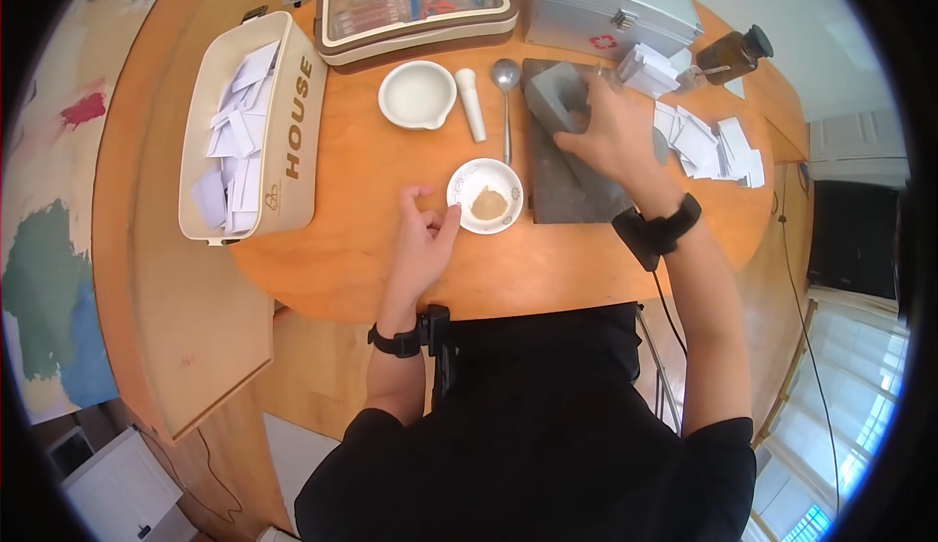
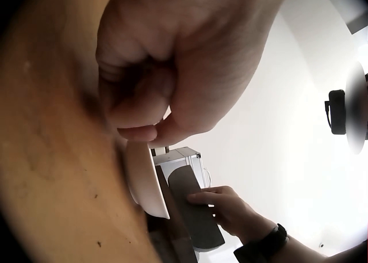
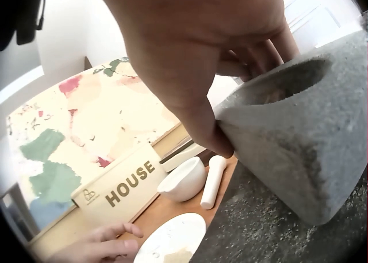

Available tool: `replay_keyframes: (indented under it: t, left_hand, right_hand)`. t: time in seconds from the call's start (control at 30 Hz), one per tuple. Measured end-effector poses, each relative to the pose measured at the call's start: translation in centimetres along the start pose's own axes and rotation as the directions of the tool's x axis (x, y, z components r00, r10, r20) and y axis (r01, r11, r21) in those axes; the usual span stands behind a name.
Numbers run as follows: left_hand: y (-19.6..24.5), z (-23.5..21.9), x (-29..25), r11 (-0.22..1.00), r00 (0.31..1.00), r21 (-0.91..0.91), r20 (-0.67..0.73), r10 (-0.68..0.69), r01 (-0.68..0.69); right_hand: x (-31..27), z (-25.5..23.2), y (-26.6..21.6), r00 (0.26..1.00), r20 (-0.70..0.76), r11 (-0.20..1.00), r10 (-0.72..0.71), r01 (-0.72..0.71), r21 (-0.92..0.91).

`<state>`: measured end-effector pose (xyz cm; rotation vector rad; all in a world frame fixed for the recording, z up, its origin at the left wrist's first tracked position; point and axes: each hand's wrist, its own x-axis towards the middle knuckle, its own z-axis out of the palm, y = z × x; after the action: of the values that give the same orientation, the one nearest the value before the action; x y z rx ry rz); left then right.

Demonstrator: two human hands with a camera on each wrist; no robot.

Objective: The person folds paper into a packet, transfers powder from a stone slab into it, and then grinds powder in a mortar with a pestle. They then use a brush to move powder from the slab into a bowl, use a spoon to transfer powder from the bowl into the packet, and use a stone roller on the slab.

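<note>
My right hand (image 1: 616, 137) holds a grey stone block (image 1: 557, 88) with a hollowed opening, thumb at its near edge (image 3: 299, 136) and fingers on the far side. The block is tilted over a dark flat stone slab (image 1: 576, 195). In the left wrist view its long, round-ended face shows (image 2: 195, 208). My left hand (image 1: 422, 249) rests beside a small white dish (image 1: 457, 195), thumb tip right at the rim, other fingers loosely bent. Pale brown powder (image 1: 489, 204) lies in the dish. A metal spoon (image 1: 507, 103) lies between dish and slab.
Behind the dish are a white mortar (image 1: 415, 98) and pestle (image 1: 471, 105). A cream bin (image 1: 303, 151) of paper packets stands left. A clear-lidded case (image 1: 420, 44), a silver first-aid box (image 1: 576, 20), a brown bottle (image 1: 728, 56) and white packets (image 1: 694, 142) line the back and right.
</note>
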<state>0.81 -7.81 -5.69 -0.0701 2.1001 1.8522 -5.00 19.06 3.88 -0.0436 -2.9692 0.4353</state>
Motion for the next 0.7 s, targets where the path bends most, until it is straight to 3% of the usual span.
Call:
replay_keyframes:
  t: [0.13, 0.17, 0.23, 0.33, 0.43, 0.53, 0.7]
  left_hand:
    - [0.2, -2.0, -1.5, 0.986, 0.998, -0.162, -0.061, -0.034, 0.024]
    - [0.8, -2.0, -1.7, 0.97, 0.999, -0.244, -0.029, -0.014, 0.006]
    - [2.3, -1.5, -2.5, 0.915, 0.999, -0.403, 0.025, 0.032, -0.019]
    - [3.6, -0.5, -3.0, 0.853, 0.959, -0.499, 0.136, 0.249, -0.151]
    - [4.9, -0.4, -3.5, 0.738, 0.891, -0.621, 0.139, 0.433, -0.262]
    - [2.1, -2.0, -4.7, 0.842, 0.967, -0.536, 0.176, 0.183, -0.062]
    - [0.9, -2.2, -4.8, 0.926, 0.983, -0.346, 0.052, 0.178, -0.15]
  right_hand:
    - [-0.9, -1.8, -2.3, 0.983, -0.026, 0.976, -0.182, 0.184, 0.115]
    - [-1.0, -2.7, -3.2, 0.959, 0.01, 0.943, -0.284, 0.278, 0.185]
    - [-1.3, -4.3, -5.1, 0.873, 0.065, 0.835, -0.483, 0.437, 0.334]
    - [-1.5, -4.9, -7.8, 0.653, 0.139, 0.632, -0.744, 0.622, 0.462]
    - [-2.2, -3.0, -10.1, 0.558, 0.054, 0.48, -0.828, 0.655, 0.584]
    - [-1.9, -1.6, -10.3, 0.535, 0.226, 0.537, -0.814, 0.543, 0.646]
    - [-1.4, 0.6, -9.4, 0.529, 0.192, 0.489, -0.827, 0.506, 0.711]
